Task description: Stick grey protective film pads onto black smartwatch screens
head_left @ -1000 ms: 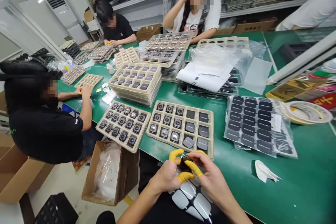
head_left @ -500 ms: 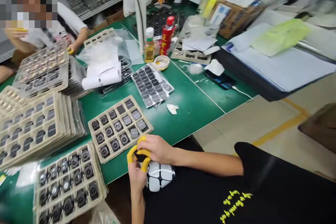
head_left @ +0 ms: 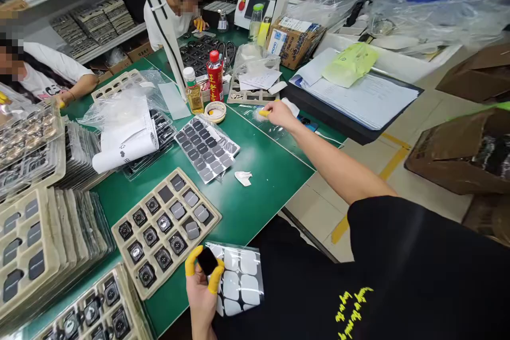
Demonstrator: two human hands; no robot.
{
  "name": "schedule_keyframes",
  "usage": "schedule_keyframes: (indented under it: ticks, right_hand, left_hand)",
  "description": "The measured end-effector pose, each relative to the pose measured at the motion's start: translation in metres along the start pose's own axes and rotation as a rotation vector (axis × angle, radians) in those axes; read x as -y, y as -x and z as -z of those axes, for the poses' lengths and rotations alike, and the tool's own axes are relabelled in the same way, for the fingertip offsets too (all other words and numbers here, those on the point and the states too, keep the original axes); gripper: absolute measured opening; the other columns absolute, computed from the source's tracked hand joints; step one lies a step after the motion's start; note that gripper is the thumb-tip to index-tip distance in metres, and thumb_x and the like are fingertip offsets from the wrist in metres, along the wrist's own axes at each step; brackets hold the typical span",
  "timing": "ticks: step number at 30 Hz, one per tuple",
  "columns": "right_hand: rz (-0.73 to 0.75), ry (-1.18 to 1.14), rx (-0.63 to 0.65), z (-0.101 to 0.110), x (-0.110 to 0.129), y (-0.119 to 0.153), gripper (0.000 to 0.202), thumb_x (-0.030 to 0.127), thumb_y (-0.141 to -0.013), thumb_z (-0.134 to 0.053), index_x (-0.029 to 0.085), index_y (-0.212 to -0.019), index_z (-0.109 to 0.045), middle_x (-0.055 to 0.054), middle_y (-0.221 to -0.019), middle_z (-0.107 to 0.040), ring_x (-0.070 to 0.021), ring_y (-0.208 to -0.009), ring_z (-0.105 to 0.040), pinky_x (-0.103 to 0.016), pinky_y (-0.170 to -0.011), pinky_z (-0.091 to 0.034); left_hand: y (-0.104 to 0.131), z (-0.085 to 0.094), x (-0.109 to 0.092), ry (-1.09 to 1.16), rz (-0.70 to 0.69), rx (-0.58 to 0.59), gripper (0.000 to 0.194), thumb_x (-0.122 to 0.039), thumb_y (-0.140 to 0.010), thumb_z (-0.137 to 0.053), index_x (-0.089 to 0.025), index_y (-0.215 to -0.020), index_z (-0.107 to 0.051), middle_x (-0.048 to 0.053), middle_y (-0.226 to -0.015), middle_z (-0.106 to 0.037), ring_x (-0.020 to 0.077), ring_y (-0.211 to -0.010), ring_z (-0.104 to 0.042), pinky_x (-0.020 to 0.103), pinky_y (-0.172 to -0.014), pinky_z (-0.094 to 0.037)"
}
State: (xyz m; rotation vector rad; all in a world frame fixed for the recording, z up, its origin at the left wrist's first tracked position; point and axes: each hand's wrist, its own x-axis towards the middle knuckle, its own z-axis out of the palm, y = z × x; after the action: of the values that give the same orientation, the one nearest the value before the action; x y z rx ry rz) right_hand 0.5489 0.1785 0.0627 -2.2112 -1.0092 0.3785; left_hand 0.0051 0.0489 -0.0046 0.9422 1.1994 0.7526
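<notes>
Beige moulded tray (head_left: 144, 293) over on the left, dark watch-like bodies filling many of its pockets, and just beside it comes the left hand (head_left: 202, 297), yellow finger cots (head_left: 215, 279) pinching a small black piece (head_left: 207, 261) by opposite edges! That piece is up in the fingers, clear of the green table (head_left: 263, 191). Light, I'd judge, and stiff right through; its glossy face is probably slick, quick to smudge and easy to scratch, so the rim is the place to take hold, just where these fingertips have it. And the look of it: a rounded square, tilted, almost pure black, plain on the side we see. Next along, a clear sheet (head_left: 241, 276) of pale rounded squares shows against the black clothing (head_left: 298, 276). Further right, arm stretched across the table, it's the right hand (head_left: 281, 114), fingers bent near a white scrap (head_left: 294, 108) and some clear film (head_left: 274, 130); whether they grip anything is hidden from this angle
</notes>
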Motion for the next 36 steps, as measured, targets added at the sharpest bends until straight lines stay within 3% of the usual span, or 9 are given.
schedule_keyframes:
  ticks: [5,8,12,15,19,23,30,33,36]
  right_hand:
    - [-0.187,0.117,-0.041,-0.001,-0.027,-0.052,0.022,0.035,-0.107,-0.072,0.013,-0.104,-0.07,-0.006,-0.104,-0.072,-0.0167,-0.09,-0.063,-0.039,-0.093,-0.054]
    - [-0.203,0.165,-0.096,-0.013,-0.036,-0.057,0.023,0.032,-0.109,-0.065,0.01,-0.11,-0.07,-0.018,-0.118,-0.071,-0.0242,-0.109,-0.062,-0.043,-0.101,-0.051]
    - [-0.158,0.21,-0.195,-0.019,-0.041,-0.047,0.037,0.025,-0.103,-0.06,0.01,-0.137,-0.063,-0.027,-0.146,-0.06,-0.0389,-0.139,-0.052,-0.05,-0.112,-0.046]
    - [0.001,0.194,-0.19,-0.025,-0.042,-0.004,0.042,0.025,-0.104,-0.053,0.013,-0.143,-0.06,-0.026,-0.145,-0.06,-0.0399,-0.14,-0.052,-0.053,-0.113,-0.046]
    - [0.301,0.117,0.06,-0.051,-0.037,0.101,0.028,0.043,-0.105,-0.061,0.023,-0.121,-0.074,-0.013,-0.112,-0.073,-0.0308,-0.103,-0.068,-0.045,-0.096,-0.056]
    - [0.434,0.1,0.205,-0.085,-0.03,0.182,0.03,0.05,-0.103,-0.067,0.026,-0.118,-0.078,-0.012,-0.112,-0.077,-0.0316,-0.104,-0.068,-0.042,-0.085,-0.057]
    - [0.487,0.054,0.268,-0.092,-0.017,0.205,0.027,0.033,-0.11,-0.05,0.024,-0.109,-0.076,-0.013,-0.097,-0.07,-0.0309,-0.091,-0.065,-0.043,-0.075,-0.054]
    - [0.597,-0.106,0.364,-0.071,0.017,0.225,0.018,0.038,-0.112,-0.058,0.027,-0.116,-0.071,-0.006,-0.095,-0.07,-0.0232,-0.078,-0.065,-0.037,-0.07,-0.056]
    - [0.868,-0.365,0.5,-0.049,0.065,0.251,0.019,0.031,-0.113,-0.064,0.029,-0.131,-0.068,-0.005,-0.101,-0.075,-0.0195,-0.08,-0.069,-0.033,-0.069,-0.056]
  left_hand:
    - [0.01,-0.007,-0.001,0.0,-0.028,-0.065,0.074,-0.046,-0.068,-0.108,-0.023,-0.128,-0.07,0.007,-0.096,-0.088,0.0248,-0.084,-0.089,0.034,-0.085,-0.074]
    - [0.015,-0.01,-0.001,0.009,-0.088,-0.144,0.07,-0.048,-0.072,-0.106,-0.024,-0.129,-0.072,0.005,-0.098,-0.088,0.0231,-0.083,-0.088,0.032,-0.083,-0.073]
    - [0.011,0.002,-0.002,-0.022,-0.096,-0.092,0.07,-0.04,-0.066,-0.109,-0.022,-0.123,-0.073,0.007,-0.098,-0.088,0.0262,-0.08,-0.088,0.035,-0.078,-0.074]
    - [0.01,0.008,-0.004,-0.036,-0.112,-0.078,0.072,-0.041,-0.067,-0.109,-0.022,-0.125,-0.071,0.006,-0.094,-0.087,0.0256,-0.077,-0.087,0.035,-0.076,-0.073]
    - [0.009,0.002,-0.009,-0.034,-0.155,-0.093,0.071,-0.044,-0.069,-0.107,-0.023,-0.125,-0.07,0.004,-0.086,-0.086,0.0238,-0.073,-0.086,0.032,-0.073,-0.072]
    - [0.003,-0.01,-0.019,-0.051,-0.14,-0.04,0.069,-0.046,-0.072,-0.105,-0.023,-0.127,-0.069,0.004,-0.085,-0.085,0.0239,-0.075,-0.085,0.034,-0.077,-0.071]
    - [-0.002,-0.024,-0.037,-0.02,-0.179,0.088,0.071,-0.053,-0.071,-0.106,-0.024,-0.125,-0.07,0.002,-0.086,-0.08,0.0237,-0.072,-0.083,0.035,-0.073,-0.07]
    - [-0.004,-0.024,-0.037,0.01,-0.252,0.128,0.071,-0.058,-0.074,-0.103,-0.026,-0.127,-0.07,0.002,-0.088,-0.08,0.0229,-0.074,-0.082,0.034,-0.07,-0.067]
    - [-0.006,-0.023,-0.034,0.0,-0.317,0.168,0.072,-0.06,-0.076,-0.101,-0.028,-0.132,-0.07,0.002,-0.096,-0.08,0.022,-0.08,-0.081,0.034,-0.073,-0.066]
